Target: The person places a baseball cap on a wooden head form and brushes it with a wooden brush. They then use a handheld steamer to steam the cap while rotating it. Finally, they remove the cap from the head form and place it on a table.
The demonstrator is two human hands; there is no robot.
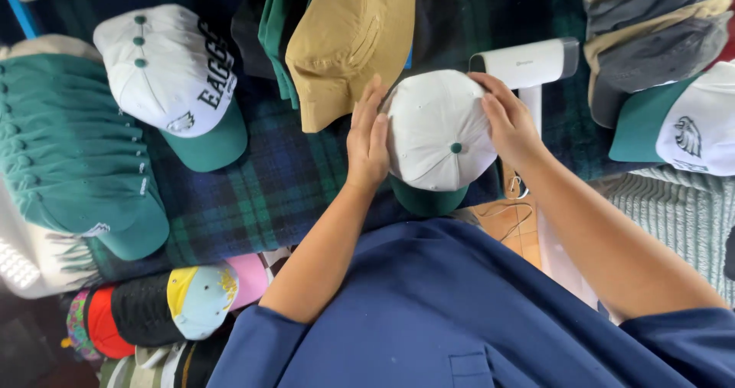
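I hold a white baseball cap (436,132) with a green top button and a green brim between both hands, its crown facing up. My left hand (367,139) presses flat against the cap's left side. My right hand (509,120) cups the cap's right side, fingers curled over the crown. A white hand-held garment steamer (528,63) lies just behind the cap, partly hidden by my right hand.
A plaid blue-green blanket (253,197) covers the table. A stack of white-and-green caps (172,82), a pile of green caps (73,151), a tan cap (348,40), grey and tan caps (651,28), and another white-green cap (681,124) surround it. Colourful caps (176,304) sit lower left.
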